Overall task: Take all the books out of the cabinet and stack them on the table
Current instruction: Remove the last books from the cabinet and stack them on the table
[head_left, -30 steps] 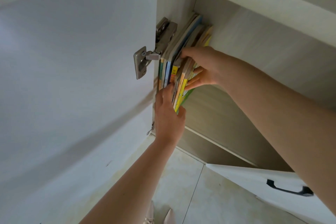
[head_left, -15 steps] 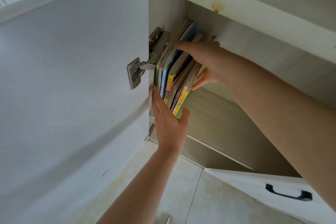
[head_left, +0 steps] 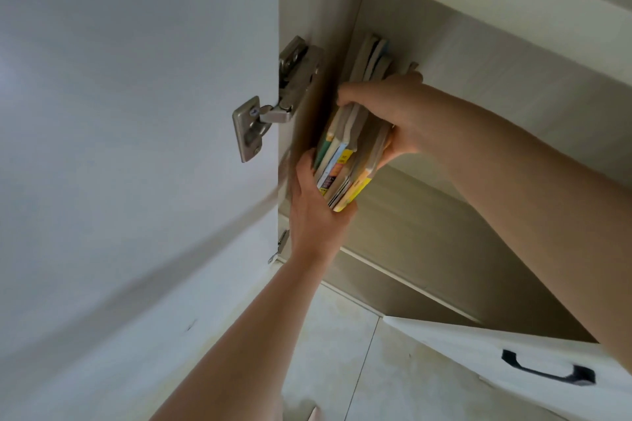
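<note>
Fingers (head_left: pixel 352 94) over books (head_left: pixel 345 161) | left hand (head_left: pixel 316 212) beneath | right hand (head_left: pixel 393 113) clamping

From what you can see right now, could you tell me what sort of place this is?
Probably a room in a home or office, at a storage cabinet. Its white door hangs open on a metal hinge, both hands grip a bundle of books inside, and pale floor tiles show below.
</note>
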